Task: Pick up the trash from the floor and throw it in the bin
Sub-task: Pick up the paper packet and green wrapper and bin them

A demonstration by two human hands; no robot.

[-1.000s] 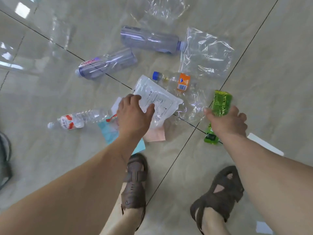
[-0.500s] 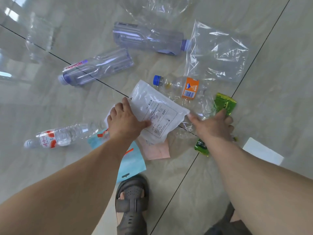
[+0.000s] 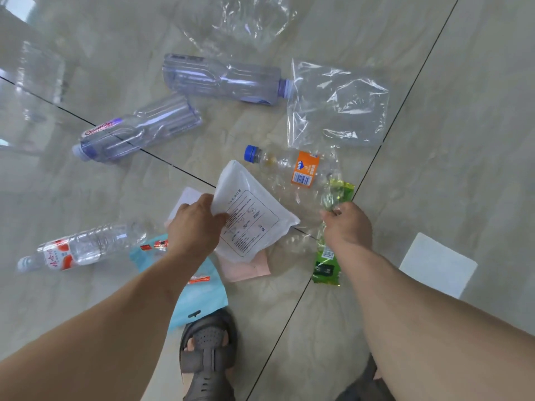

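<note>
Trash lies scattered on the tiled floor. My left hand (image 3: 197, 227) grips the left edge of a white printed pouch (image 3: 252, 218), lifting it. My right hand (image 3: 347, 224) is closed on a green wrapper (image 3: 327, 264) together with crumpled clear plastic (image 3: 330, 198). An orange-label bottle with a blue cap (image 3: 289, 166) lies just beyond both hands. Pink paper (image 3: 249, 269) and a light-blue package (image 3: 199, 296) lie under my left arm. No bin is in view.
Two large clear purple-tinted bottles (image 3: 225, 79) (image 3: 136, 131) lie further off, a small red-label water bottle (image 3: 84, 247) at the left. Clear plastic bags (image 3: 338, 108) (image 3: 249, 21) lie beyond. A white paper (image 3: 437, 264) lies at the right. My sandalled foot (image 3: 208, 357) stands below.
My left hand has raised the white pouch's edge off the floor. My right hand has shifted up the green wrapper and pinched it with the clear plastic. The view moved closer.
</note>
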